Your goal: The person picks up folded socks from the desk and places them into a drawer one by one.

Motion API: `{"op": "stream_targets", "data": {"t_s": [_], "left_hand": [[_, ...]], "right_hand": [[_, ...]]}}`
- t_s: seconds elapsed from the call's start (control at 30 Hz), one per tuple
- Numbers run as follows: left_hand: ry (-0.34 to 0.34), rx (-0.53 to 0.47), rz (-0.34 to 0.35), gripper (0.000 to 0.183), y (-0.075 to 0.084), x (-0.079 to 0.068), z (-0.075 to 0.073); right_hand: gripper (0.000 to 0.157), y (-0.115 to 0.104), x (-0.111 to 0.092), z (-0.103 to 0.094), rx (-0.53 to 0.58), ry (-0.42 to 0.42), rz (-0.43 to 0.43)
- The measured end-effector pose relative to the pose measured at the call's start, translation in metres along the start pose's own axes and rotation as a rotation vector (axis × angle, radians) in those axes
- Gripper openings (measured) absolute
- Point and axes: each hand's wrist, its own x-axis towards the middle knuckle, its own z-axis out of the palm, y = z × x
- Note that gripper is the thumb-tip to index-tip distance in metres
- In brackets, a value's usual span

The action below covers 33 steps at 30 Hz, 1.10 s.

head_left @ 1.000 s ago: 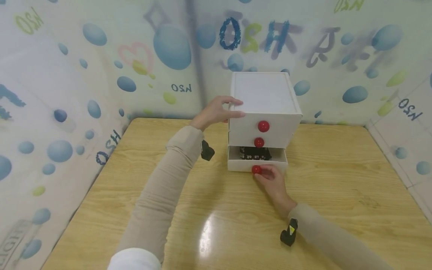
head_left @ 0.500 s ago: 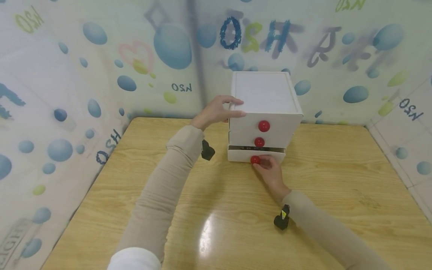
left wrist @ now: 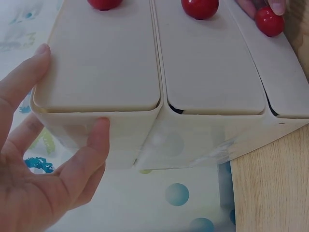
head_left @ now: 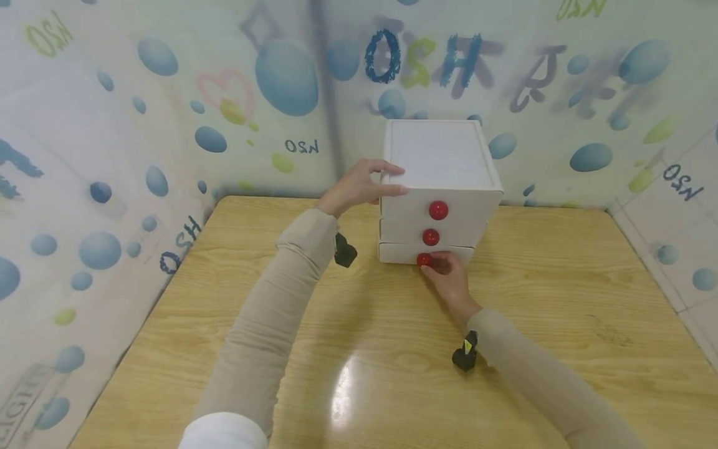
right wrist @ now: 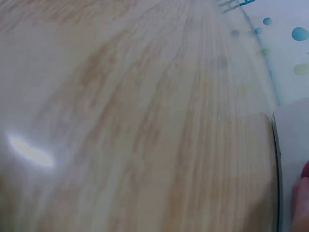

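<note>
A white drawer cabinet [head_left: 440,153] with three stacked drawers stands on the table. My left hand [head_left: 359,186] grips its upper left corner; in the left wrist view, the fingers and thumb [left wrist: 99,137] bend around that corner. Between thumb and fingers of my right hand [head_left: 452,284] is the red knob [head_left: 424,260] of the bottom drawer [head_left: 395,252], whose front sits nearly level with the drawers above. Its contents are hidden. Two more red knobs, the top one [head_left: 438,210] and the middle one [head_left: 430,237], are untouched. Only a sliver of my right hand [right wrist: 301,205] shows in the right wrist view.
The cabinet stands near the back of a wooden table [head_left: 561,299]. Behind it rises a wall covering [head_left: 359,137] with blue bubbles and lettering. Both wrists carry black devices, one [head_left: 344,251] at the left cuff and one [head_left: 465,353] at the right.
My right hand has pushed the bottom drawer inward by its knob, and the black patterned item seen inside it earlier is now covered. My left hand has stayed on the cabinet corner.
</note>
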Motion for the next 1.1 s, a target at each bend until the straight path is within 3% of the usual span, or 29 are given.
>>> {"op": "stream_targets", "data": {"t_s": [0.57,1.1], "left_hand": [[0.0,-0.015,-0.008,0.052,-0.003,0.0,0.0],[0.002,-0.032,0.002,0.051,-0.001,-0.002,0.001]], "right_hand": [[0.035,-0.001,0.006,-0.005,-0.029,-0.075,0.035],[0.033,-0.004,0.006,-0.01,-0.096,-0.119,-0.035]]}}
